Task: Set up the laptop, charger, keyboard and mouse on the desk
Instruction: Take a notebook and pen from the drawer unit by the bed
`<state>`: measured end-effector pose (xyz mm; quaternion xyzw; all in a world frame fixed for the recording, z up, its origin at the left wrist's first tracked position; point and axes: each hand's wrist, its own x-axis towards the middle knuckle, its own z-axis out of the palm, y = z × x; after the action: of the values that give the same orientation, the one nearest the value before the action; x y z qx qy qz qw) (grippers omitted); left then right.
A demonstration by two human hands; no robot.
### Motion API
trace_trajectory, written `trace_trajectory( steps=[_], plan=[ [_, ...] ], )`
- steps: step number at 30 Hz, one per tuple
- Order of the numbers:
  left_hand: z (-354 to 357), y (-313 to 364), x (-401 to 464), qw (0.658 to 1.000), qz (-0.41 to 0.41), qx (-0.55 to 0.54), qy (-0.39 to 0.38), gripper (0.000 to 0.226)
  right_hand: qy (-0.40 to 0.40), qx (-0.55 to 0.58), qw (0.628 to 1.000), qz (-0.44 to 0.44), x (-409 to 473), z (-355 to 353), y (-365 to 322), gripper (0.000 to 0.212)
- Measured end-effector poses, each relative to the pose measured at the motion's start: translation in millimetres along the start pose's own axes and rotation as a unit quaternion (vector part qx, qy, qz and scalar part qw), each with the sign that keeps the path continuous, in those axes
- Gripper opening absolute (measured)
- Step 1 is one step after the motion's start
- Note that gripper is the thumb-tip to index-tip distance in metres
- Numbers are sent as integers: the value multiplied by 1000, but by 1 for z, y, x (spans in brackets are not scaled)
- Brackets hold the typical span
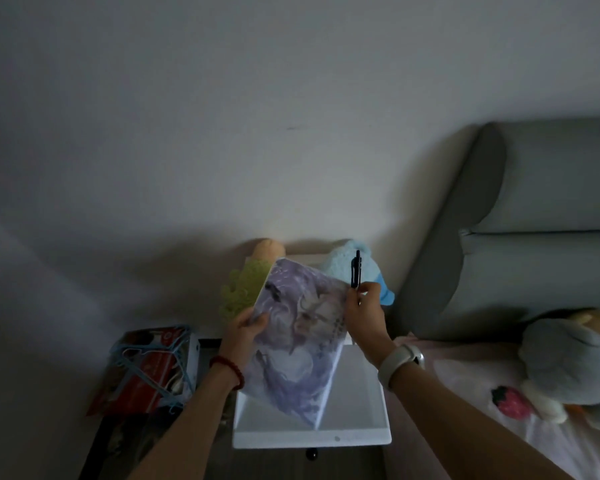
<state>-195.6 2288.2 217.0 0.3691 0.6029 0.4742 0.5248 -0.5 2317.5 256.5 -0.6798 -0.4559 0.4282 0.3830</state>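
A book with a pale purple illustrated cover [291,341] is held tilted above a small white bedside stand [357,403]. My left hand [245,329] grips the book's left edge; a red bead bracelet is on that wrist. My right hand [366,308] pinches the book's upper right corner and also holds a black pen [355,270] pointing up; a white watch is on that wrist. No laptop, charger, keyboard or mouse is visible.
Behind the stand, against the wall, sit a yellow-green plush toy [239,285] and a light blue one [347,265]. A red and white box with blue hangers [149,368] lies at the left. A bed with grey headboard [465,237] and a grey plush [575,362] fills the right.
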Motion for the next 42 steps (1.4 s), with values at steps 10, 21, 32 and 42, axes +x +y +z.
trace_trajectory(
  steps=[10, 21, 32, 42],
  plan=[
    [24, -3, -7, 995, -67, -67, 17, 9, 44, -45, 994, -91, -10, -2, -36, 12],
    [13, 21, -10, 974, 178, 131, 40, 80, 27, -81, 991, -100, 0, -8, -17, 13],
    [9, 12, -24, 995, 22, -53, 86, 37, -141, -188, 932, -276, -46, 50, 11, 41],
    [4, 5, -32, 977, -78, -128, 154, 28, -151, -198, 908, -337, -53, 68, 18, 33]
  ],
)
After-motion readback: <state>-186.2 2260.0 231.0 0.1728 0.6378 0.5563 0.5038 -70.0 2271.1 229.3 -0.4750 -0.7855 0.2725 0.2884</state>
